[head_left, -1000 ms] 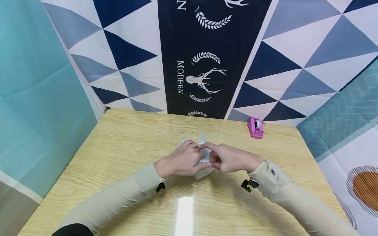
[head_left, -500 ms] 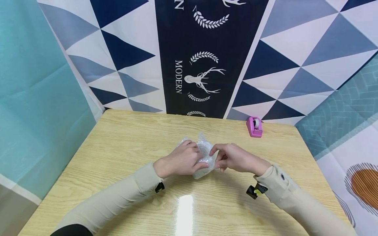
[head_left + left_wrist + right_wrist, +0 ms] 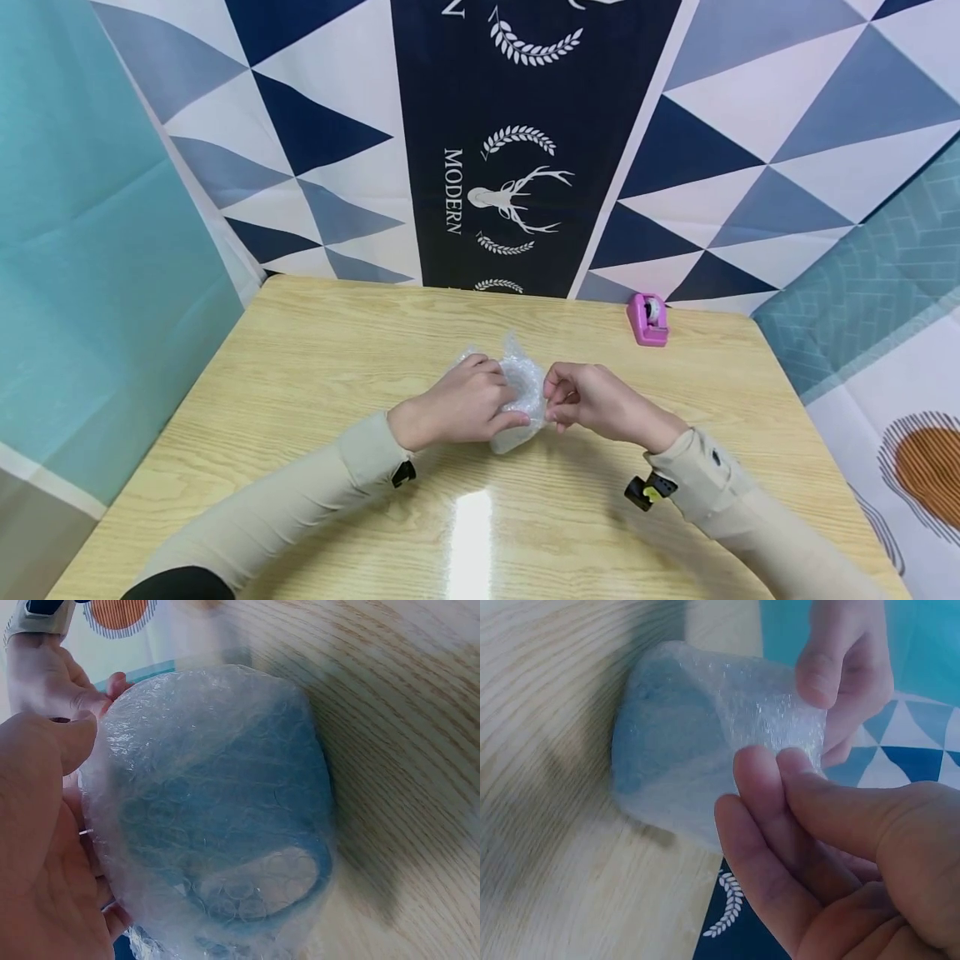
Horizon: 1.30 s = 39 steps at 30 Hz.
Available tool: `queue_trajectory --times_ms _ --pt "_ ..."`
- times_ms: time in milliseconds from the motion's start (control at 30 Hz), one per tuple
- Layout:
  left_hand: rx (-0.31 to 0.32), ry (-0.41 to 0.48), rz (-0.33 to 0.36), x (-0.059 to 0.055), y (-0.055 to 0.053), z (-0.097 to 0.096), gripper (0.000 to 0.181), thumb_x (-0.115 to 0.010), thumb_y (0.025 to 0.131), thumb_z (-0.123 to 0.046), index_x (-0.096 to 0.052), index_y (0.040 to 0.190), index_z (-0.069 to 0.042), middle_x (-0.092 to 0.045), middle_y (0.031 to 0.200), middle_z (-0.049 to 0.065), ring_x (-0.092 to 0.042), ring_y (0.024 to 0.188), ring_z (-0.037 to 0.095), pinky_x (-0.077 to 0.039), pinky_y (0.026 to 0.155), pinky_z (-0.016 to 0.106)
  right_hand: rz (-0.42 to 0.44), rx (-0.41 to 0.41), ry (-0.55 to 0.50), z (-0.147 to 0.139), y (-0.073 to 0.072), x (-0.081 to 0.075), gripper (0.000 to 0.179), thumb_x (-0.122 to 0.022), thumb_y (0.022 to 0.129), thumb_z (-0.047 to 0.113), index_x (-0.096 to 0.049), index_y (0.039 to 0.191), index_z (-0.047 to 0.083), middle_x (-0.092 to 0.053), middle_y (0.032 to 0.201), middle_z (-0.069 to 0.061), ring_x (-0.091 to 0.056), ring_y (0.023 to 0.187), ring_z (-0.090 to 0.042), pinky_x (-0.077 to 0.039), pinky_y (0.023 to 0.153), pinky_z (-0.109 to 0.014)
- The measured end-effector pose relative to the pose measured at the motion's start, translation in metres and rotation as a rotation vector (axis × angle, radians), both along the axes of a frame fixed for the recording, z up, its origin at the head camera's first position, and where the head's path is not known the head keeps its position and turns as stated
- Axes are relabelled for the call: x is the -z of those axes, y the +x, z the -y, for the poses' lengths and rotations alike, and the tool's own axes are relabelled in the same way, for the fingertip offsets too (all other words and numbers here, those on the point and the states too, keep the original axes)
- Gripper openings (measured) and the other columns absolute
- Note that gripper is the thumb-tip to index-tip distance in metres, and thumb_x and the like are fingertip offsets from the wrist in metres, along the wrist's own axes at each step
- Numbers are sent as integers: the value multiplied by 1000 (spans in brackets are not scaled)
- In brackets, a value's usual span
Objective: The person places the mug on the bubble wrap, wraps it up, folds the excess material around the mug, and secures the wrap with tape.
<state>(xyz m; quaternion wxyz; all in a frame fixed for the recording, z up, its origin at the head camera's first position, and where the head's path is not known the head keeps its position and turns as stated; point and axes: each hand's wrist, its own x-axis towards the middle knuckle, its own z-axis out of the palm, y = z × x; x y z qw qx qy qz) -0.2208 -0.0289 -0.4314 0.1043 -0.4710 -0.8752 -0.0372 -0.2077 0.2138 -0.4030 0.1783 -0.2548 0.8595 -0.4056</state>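
A blue mug [image 3: 232, 780] wrapped in clear bubble wrap [image 3: 527, 379] is at the middle of the table; its looped handle shows through the plastic in the left wrist view. My left hand [image 3: 459, 404] grips the wrapped mug from the left, thumb toward me and fingers over the far side. At its right end, my right hand [image 3: 600, 404] pinches the wrap's edge between thumb and fingertips. In the right wrist view those fingers [image 3: 759, 776] overlap the shiny, gathered end of the plastic, and part of that end is hidden behind them.
A pink tape dispenser [image 3: 648, 321] with a roll in it stands at the table's back right, near the patterned cloth [image 3: 495, 167] that hangs behind. The wooden table [image 3: 337, 350] extends around both hands.
My right hand has moved a little right, away from my left thumb, and its spread fingers have come together on the wrap's right edge. My left hand keeps its grip.
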Motion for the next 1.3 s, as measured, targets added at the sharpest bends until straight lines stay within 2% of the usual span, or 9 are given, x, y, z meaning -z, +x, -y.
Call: queue_trajectory --times_ms 300,400,500,600,800,900,1000,1167,1300 --pt "-13 3 -10 0 0 0 49 -54 99 -63 -75 86 -21 -76 92 -9 -66 105 17 -45 106 38 2 -35 -8 -1 2 -2 16 -68 93 -7 -59 105 -1 -75 91 -17 -70 69 -20 -61 68 -44" --pt "-8 18 -20 2 -1 -1 50 -56 97 -64 -76 86 -20 -76 89 -9 -67 103 17 -46 104 37 -32 -28 1 -1 3 -1 16 -70 93 -6 -60 104 0 -72 89 -14 -70 69 -20 -61 67 -42" --pt "-5 36 -38 3 -1 -1 49 -58 96 -64 -77 86 -20 -76 86 -9 -67 102 17 -47 101 36 -92 -22 17 -1 3 1 14 -72 92 -4 -62 100 2 -71 86 -12 -70 68 -19 -61 65 -39" --pt "-22 70 -66 6 0 -4 46 -62 94 -63 -74 80 -21 -71 76 -11 -67 94 16 -48 96 35 -153 -24 30 -1 2 4 13 -73 91 -3 -63 97 4 -71 83 -12 -69 67 -16 -60 63 -32" --pt "-121 189 -183 15 8 -19 60 -63 87 -71 -53 57 -21 -46 49 -10 -61 69 19 -48 80 35 -236 -31 42 1 0 9 13 -73 91 -2 -64 98 4 -71 81 -6 -67 67 -11 -57 62 -24" --pt "-170 203 -258 17 10 -27 62 -63 87 -72 -49 55 -21 -43 47 -9 -59 65 19 -46 76 34 -296 -25 60 -1 -1 9 14 -74 90 -1 -64 98 6 -70 79 -1 -66 67 -8 -56 61 -23" --pt "-185 177 -304 19 12 -29 58 -66 86 -70 -51 57 -22 -46 48 -10 -59 66 17 -46 75 33 -387 -25 70 0 -2 13 17 -77 87 1 -63 96 6 -68 78 1 -65 67 -5 -56 60 -22" --pt "-157 154 -283 17 11 -27 52 -68 86 -67 -58 63 -21 -52 52 -9 -62 68 17 -49 76 34 -568 -37 110 1 -9 19 25 -82 82 5 -63 99 6 -65 83 1 -61 72 -6 -56 64 -23" --pt "-142 120 -239 13 10 -23 50 -68 88 -66 -64 70 -20 -59 57 -8 -67 77 18 -52 83 36 -626 -55 138 -2 -18 25 35 -84 80 13 -63 107 7 -61 88 -1 -60 80 -13 -55 69 -27"
